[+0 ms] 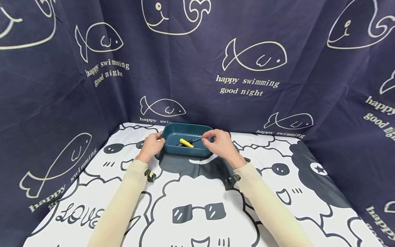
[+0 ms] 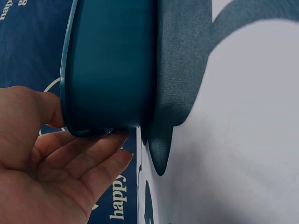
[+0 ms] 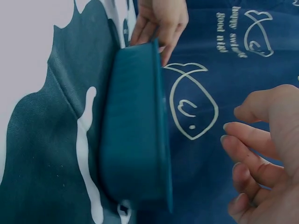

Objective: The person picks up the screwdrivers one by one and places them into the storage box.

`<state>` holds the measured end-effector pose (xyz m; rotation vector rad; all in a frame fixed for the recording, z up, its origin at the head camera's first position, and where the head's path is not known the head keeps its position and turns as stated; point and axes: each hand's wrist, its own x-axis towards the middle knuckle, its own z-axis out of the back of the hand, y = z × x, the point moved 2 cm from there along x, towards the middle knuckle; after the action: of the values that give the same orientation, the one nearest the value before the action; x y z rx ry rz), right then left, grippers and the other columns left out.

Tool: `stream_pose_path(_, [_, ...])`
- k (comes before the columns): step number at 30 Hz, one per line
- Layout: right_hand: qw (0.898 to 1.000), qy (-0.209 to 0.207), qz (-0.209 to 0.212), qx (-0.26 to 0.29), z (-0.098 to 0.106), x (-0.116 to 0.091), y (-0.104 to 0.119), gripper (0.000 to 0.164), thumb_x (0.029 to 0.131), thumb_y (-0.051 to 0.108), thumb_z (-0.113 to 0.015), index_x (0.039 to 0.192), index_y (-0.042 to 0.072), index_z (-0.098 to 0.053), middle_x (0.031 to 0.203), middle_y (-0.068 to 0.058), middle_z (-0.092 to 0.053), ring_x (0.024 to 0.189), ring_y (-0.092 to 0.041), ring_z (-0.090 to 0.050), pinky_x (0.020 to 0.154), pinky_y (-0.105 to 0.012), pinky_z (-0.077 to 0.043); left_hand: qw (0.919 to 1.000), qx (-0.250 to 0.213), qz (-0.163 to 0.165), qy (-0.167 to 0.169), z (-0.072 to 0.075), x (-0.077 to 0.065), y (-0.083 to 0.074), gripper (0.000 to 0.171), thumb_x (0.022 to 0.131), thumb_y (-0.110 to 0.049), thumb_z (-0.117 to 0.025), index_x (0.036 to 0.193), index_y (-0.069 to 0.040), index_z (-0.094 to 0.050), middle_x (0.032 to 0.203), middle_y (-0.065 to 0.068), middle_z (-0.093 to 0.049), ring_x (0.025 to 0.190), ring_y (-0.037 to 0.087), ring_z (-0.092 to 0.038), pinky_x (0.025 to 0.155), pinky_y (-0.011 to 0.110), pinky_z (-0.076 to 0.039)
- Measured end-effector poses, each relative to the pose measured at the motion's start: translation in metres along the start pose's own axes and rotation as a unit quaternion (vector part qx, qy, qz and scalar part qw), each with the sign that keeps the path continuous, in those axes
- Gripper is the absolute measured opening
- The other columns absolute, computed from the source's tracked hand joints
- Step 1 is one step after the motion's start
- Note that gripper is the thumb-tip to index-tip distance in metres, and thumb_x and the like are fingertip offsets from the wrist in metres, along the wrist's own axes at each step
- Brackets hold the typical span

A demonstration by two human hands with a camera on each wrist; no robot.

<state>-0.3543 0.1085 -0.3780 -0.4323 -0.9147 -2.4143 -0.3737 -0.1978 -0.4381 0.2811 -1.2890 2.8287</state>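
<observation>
A dark teal rectangular plastic box (image 1: 172, 150) stands at the back of the table. My left hand (image 1: 152, 145) grips its left end; in the left wrist view that hand (image 2: 60, 154) has the thumb at the rim and the fingers against the outer wall. Inside the box lies a small yellow tool (image 1: 186, 143) with black parts around it. A thin dark rod (image 1: 196, 139) slants from it toward the right fingertips. My right hand (image 1: 220, 142) hovers over the box's right end. In the right wrist view its fingers (image 3: 247, 135) are loosely bent, with nothing between them.
The table is covered by a white cloth (image 1: 160, 219) with black cartoon sheep. A navy curtain (image 1: 197, 68) with fish drawings hangs close behind the box and along both sides. Dark straps with small devices (image 1: 150, 176) sit on both wrists.
</observation>
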Motion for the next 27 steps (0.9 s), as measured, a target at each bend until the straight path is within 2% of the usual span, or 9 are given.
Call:
stream_pose_path(6, [1.0,-0.008,0.018,-0.007,0.015,-0.013,0.004,0.015,0.091,0.021,-0.075,0.103,0.017,-0.081,0.09,0.002,-0.074,0.062,-0.018,-0.049,0.061,-0.035,-0.04,1.0,0.001,0.0,-0.001,0.003,0.002,-0.001,0.052,0.101,-0.018,-0.054,0.151,-0.004,-0.052,0.14,0.018,-0.063,0.129,0.033,-0.06,0.11,0.053,-0.045])
stream_pose_path(11, [0.999,-0.008,0.031,-0.014,0.029,-0.029,0.006,0.017,0.089,0.021,-0.076,0.105,0.017,-0.081,0.086,0.005,-0.07,0.065,-0.015,-0.047,0.063,-0.034,-0.039,1.0,0.0,0.001,0.003,0.002,0.001,-0.001,0.052,0.101,-0.018,-0.054,0.151,-0.004,-0.052,0.141,0.018,-0.063,0.132,0.034,-0.059,0.111,0.054,-0.044])
stream_pose_path(14, [0.999,-0.004,0.035,-0.023,0.035,-0.037,0.004,0.017,0.089,0.022,-0.077,0.106,0.019,-0.08,0.087,0.007,-0.069,0.067,-0.015,-0.048,0.065,-0.034,-0.04,1.0,0.003,0.0,-0.001,0.002,0.001,-0.001,0.052,0.1,-0.019,-0.054,0.15,-0.004,-0.053,0.141,0.018,-0.062,0.128,0.034,-0.061,0.108,0.054,-0.046])
stream_pose_path(20, [0.999,-0.009,0.019,-0.042,0.044,-0.051,-0.01,0.018,0.089,0.023,-0.077,0.105,0.018,-0.08,0.089,0.006,-0.071,0.072,-0.018,-0.05,0.068,-0.034,-0.04,1.0,0.0,-0.001,-0.002,0.002,0.001,0.001,0.052,0.1,-0.019,-0.055,0.151,-0.005,-0.053,0.14,0.018,-0.063,0.113,0.03,-0.064,0.103,0.052,-0.049])
stream_pose_path(27, [0.998,-0.04,0.021,-0.048,0.052,-0.061,-0.036,0.015,0.087,0.019,-0.079,0.103,0.02,-0.08,0.087,0.006,-0.071,0.068,-0.02,-0.054,0.064,-0.031,-0.04,1.0,-0.005,0.004,-0.002,0.001,0.001,0.003,0.052,0.1,-0.019,-0.056,0.15,-0.005,-0.053,0.138,0.017,-0.065,0.12,0.03,-0.063,0.105,0.052,-0.048])
